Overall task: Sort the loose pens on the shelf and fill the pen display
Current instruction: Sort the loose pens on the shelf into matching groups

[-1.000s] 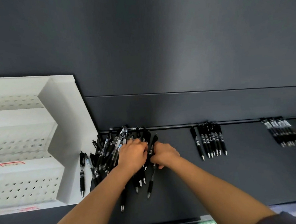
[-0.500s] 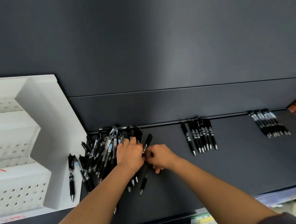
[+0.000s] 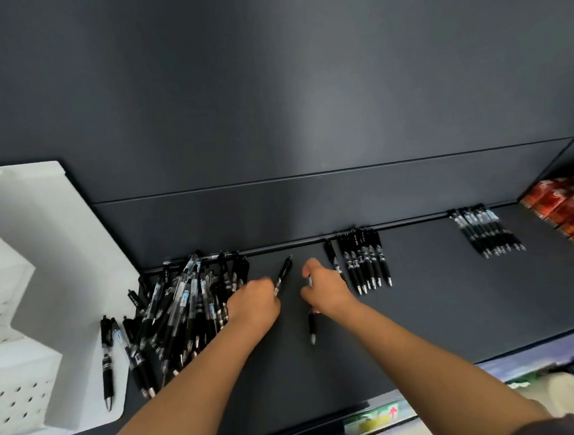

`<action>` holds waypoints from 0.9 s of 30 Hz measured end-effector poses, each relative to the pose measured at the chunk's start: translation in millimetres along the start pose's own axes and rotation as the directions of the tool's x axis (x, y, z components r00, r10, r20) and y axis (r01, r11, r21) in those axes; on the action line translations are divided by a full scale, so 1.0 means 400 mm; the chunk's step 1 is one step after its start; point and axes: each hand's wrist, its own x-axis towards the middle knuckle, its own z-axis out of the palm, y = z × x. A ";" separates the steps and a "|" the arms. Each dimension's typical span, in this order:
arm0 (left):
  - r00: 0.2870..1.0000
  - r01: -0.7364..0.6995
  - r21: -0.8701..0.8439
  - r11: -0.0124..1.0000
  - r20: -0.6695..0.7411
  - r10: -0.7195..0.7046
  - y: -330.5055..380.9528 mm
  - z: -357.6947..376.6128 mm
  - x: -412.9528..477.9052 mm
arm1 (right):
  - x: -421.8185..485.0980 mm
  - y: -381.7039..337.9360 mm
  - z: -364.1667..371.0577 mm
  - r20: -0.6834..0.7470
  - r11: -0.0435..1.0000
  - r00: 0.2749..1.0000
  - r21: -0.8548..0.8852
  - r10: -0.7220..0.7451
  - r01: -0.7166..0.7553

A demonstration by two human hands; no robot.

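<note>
The left hand was curled, and its fingers held one black pen by the lower end. The right hand was closed around a second pen, whose tip came out below the palm. The pile of loose pens lay near the back-left corner of the shelf, beside the white pen display; the left arm covered part of it. A near row of sorted pens lay at the back edge just beside the right hand, and a far row near the red packets.
</note>
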 end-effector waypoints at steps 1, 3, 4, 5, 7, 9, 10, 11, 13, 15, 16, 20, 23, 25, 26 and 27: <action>1.000 0.012 -0.049 0.999 0.016 -0.012 0.016 -0.001 0.004 | 0.002 0.008 -0.015 -0.031 1.000 0.999 0.003 -0.011 0.011; 0.999 0.028 -0.124 0.992 0.033 -0.024 0.046 0.001 0.015 | 0.006 0.024 -0.044 -0.091 0.999 0.995 0.006 -0.032 0.032; 0.999 0.038 -0.160 0.986 0.038 -0.032 0.065 0.003 0.021 | 0.008 0.037 -0.062 -0.114 0.999 0.993 0.010 -0.038 0.039; 0.998 0.049 -0.194 0.980 0.044 -0.041 0.083 0.005 0.027 | 0.010 0.051 -0.077 -0.127 0.999 0.991 0.015 -0.039 0.042; 0.997 0.070 -0.246 0.967 0.061 -0.056 0.120 0.016 0.043 | 0.013 0.082 -0.109 -0.134 0.999 0.990 0.008 -0.041 0.043; 0.994 0.097 -0.286 0.953 0.085 -0.075 0.150 0.029 0.058 | 0.015 0.113 -0.135 -0.122 0.999 0.992 -0.002 -0.043 0.043; 0.992 0.107 -0.300 0.948 0.095 -0.081 0.165 0.035 0.065 | 0.017 0.130 -0.148 -0.112 0.999 0.993 0.002 -0.042 0.042; 0.992 0.110 -0.309 0.945 0.098 -0.083 0.181 0.041 0.072 | 0.020 0.148 -0.162 -0.105 0.999 0.994 0.004 -0.040 0.041; 0.992 0.116 -0.330 0.937 0.094 -0.089 0.210 0.049 0.081 | 0.027 0.179 -0.188 -0.105 0.999 0.993 0.008 -0.045 0.046; 0.992 0.119 -0.362 0.925 0.080 -0.097 0.243 0.053 0.095 | 0.037 0.207 -0.217 -0.100 0.998 0.994 0.020 -0.051 0.053; 0.992 0.119 -0.377 0.919 0.073 -0.098 0.260 0.055 0.101 | 0.042 0.222 -0.231 -0.098 0.998 0.994 0.025 -0.056 0.059; 0.993 0.122 -0.373 0.920 0.042 -0.114 0.324 0.060 0.121 | 0.065 0.284 -0.282 -0.094 0.997 0.993 0.012 -0.071 0.073; 0.990 0.131 -0.291 0.948 -0.013 -0.141 0.368 0.063 0.120 | 0.084 0.331 -0.319 -0.095 0.996 0.992 0.007 -0.083 0.084; 0.988 0.116 -0.253 0.960 -0.067 -0.137 0.400 0.065 0.119 | 0.094 0.360 -0.341 -0.099 0.995 0.990 0.002 -0.095 0.096; 0.987 0.104 -0.249 0.963 -0.092 -0.130 0.419 0.066 0.120 | 0.098 0.373 -0.352 -0.101 0.994 0.989 -0.004 -0.106 0.106; 0.986 0.086 -0.251 0.964 -0.115 -0.118 0.431 0.066 0.119 | 0.100 0.380 -0.357 -0.103 0.994 0.988 -0.010 -0.113 0.112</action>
